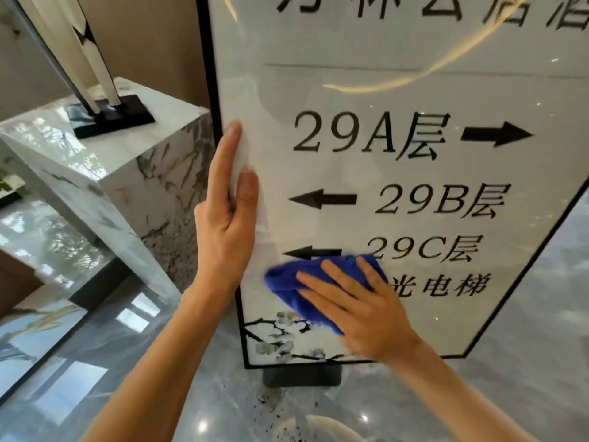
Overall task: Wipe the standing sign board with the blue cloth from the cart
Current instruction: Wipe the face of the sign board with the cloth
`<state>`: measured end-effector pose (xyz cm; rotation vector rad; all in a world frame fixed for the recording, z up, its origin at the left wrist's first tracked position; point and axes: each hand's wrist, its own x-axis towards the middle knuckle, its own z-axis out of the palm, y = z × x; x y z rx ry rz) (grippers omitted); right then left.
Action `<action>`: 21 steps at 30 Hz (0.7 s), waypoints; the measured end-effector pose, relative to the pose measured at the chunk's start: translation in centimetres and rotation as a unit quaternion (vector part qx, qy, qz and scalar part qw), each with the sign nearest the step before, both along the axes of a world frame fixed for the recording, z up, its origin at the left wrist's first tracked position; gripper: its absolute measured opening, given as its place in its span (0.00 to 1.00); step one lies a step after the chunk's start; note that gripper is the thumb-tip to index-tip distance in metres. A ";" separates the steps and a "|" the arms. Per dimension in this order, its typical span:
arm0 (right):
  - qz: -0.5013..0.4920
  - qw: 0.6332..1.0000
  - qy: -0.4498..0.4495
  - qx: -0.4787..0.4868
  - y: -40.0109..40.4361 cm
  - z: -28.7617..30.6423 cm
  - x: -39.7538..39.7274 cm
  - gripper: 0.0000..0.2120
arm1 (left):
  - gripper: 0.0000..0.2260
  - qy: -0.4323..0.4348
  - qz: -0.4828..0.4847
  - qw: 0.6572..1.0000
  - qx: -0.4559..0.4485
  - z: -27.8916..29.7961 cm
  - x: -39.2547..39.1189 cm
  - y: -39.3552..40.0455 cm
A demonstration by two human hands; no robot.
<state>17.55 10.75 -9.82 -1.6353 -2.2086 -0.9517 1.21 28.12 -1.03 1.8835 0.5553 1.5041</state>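
1. At about seven o'clock on the standing sign board (398,173), the blue cloth (306,282) lies bunched flat against the glossy face, just under the "29C" line and above the printed blossom branch.
2. Over the cloth sits the right hand (357,301), fingers spread and straight, pressing it to the panel rather than pinching it; the cloth looks soft and limp, so a flat palm is probably the best hold (a pinch would only drag a corner).
3. Toward nine o'clock, the left hand (228,212) clasps the black frame edge, thumb on the front face and fingers running straight up along the edge, steadying the board.
4. My judgement: the panel is stiff, smooth and slippery, likely glass or acrylic, and fairly light on its small dark base (301,376), so it could tip or slide on the polished floor; holding the frame is sensible.
5. Off at ten o'clock stands a marble plinth (105,161) carrying a sculpture (95,74).
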 end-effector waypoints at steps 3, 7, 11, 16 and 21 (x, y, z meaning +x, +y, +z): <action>-0.036 0.999 0.026 0.018 -1.7 2.0 2.5 0.29 | 0.21 -0.010 -0.001 1.000 -0.026 0.0 -0.1 -0.1; -0.161 0.977 0.117 0.075 -4.5 5.6 8.0 0.31 | 0.20 -0.016 -0.011 0.997 -0.068 -0.7 -0.6 -0.8; -0.239 0.912 0.298 0.150 -6.1 9.1 12.4 0.31 | 0.21 0.018 -0.004 0.998 -0.068 -2.7 -1.3 -2.0; -0.207 0.865 0.414 0.195 -4.7 8.2 10.9 0.26 | 0.20 0.016 0.011 0.997 -0.073 -5.0 -1.8 -2.6; -0.167 0.877 0.387 0.232 0.3 5.8 4.0 0.25 | 0.19 0.001 0.007 0.997 -0.078 -4.8 -1.4 -2.3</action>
